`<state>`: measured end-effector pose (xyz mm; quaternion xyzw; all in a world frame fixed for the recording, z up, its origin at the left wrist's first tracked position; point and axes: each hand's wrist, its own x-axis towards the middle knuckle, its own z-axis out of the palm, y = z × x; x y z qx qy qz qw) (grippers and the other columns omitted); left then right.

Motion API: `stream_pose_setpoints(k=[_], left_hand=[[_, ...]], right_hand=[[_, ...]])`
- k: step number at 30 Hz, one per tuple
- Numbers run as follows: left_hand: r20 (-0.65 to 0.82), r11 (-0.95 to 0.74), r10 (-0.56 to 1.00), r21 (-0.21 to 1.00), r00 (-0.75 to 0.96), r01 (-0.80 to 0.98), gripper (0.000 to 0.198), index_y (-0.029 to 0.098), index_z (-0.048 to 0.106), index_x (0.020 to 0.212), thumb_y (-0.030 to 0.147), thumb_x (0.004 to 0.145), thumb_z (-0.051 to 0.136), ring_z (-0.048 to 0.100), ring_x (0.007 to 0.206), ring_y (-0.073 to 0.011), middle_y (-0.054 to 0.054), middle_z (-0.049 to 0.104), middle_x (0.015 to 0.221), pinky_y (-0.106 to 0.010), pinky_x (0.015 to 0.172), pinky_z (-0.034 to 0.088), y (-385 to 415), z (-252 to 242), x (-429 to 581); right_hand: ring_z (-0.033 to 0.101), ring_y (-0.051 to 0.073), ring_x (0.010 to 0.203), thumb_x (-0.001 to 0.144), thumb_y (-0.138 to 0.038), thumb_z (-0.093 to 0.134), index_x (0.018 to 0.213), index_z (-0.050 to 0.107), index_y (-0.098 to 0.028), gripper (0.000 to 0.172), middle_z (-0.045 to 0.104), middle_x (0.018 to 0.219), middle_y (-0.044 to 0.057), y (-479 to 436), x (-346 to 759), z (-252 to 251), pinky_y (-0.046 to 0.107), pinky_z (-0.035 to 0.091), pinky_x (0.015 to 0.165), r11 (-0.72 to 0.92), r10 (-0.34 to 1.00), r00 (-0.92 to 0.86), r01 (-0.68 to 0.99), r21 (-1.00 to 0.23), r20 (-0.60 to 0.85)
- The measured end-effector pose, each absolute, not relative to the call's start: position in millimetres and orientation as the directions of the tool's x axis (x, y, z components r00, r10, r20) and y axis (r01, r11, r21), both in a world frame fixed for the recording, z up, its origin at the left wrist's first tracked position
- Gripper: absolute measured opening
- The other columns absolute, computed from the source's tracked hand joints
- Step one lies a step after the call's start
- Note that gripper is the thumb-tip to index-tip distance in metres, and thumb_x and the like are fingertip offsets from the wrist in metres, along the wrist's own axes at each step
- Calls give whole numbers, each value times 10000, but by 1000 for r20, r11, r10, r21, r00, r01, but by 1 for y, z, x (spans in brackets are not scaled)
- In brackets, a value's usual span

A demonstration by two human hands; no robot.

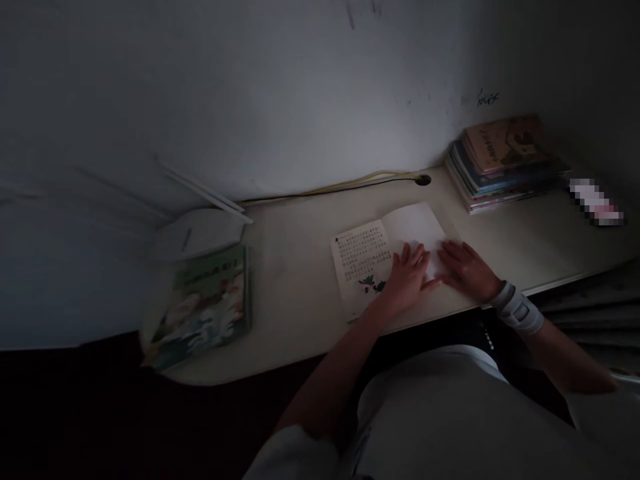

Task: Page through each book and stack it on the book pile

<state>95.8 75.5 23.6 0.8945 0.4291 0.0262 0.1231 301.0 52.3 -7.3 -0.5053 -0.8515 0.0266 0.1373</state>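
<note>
An open book (363, 250) lies on the desk in front of me, with printed text and a small coloured picture on its left page. The right-hand page (413, 223) looks blank white. My left hand (409, 273) rests across the lower middle of the book, fingers apart and stretched toward the white page. At that page's right edge lies my right hand (467, 267), its fingers extended and flat. A grey band circles the right wrist. Neither hand is closed around anything.
A stack of books (505, 163) stands at the back right, beside a blurred-out phone-like object (597, 202). On the left lies a green illustrated book (205, 307) near a white lamp-like base (205, 230). A yellow cable (350, 181) runs along the wall to a desk hole (423, 180).
</note>
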Motion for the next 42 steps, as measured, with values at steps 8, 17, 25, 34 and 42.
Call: stream_pose_setpoints(k=[8,17,25,34,42], left_hand=[[-90,-407,898,203,431,890,688,137,243,1461,485,897,428,199,1406,-344,-165,242,1529,-503,1096,255,183,36,54],[124,-200,978,305,169,931,636,132,263,1450,502,933,251,163,1420,-322,-189,260,1517,-535,1096,239,137,2,0],[148,-175,980,292,137,940,711,48,230,1445,528,922,205,211,1400,-357,-234,281,1495,-518,1106,234,106,-29,-32],[162,-152,980,247,114,957,731,-20,172,1443,482,918,259,265,1381,-358,-282,291,1471,-525,1090,260,103,-24,-26],[105,-136,987,103,126,985,684,15,334,1400,490,925,208,285,1373,-360,-264,344,1452,-531,1088,248,102,-21,-25]], right_hand=[[351,288,1345,928,-416,439,1329,493,-171,473,427,1436,142,49,281,14,511,258,1090,525,842,-511,850,-45,172],[388,337,1313,851,-640,414,1323,493,-123,705,429,1415,211,93,202,28,557,286,1055,681,730,-673,732,-28,119],[248,298,1395,882,-615,384,1425,356,-179,697,272,1516,140,120,189,1,538,228,1094,685,728,-677,716,-132,108],[252,293,1393,947,-476,290,1435,338,-168,578,277,1521,114,123,201,-5,555,209,1098,628,778,-617,770,-116,118],[241,290,1397,946,-481,298,1437,326,-161,587,273,1522,114,130,220,-7,540,222,1100,627,779,-621,773,-98,84]])
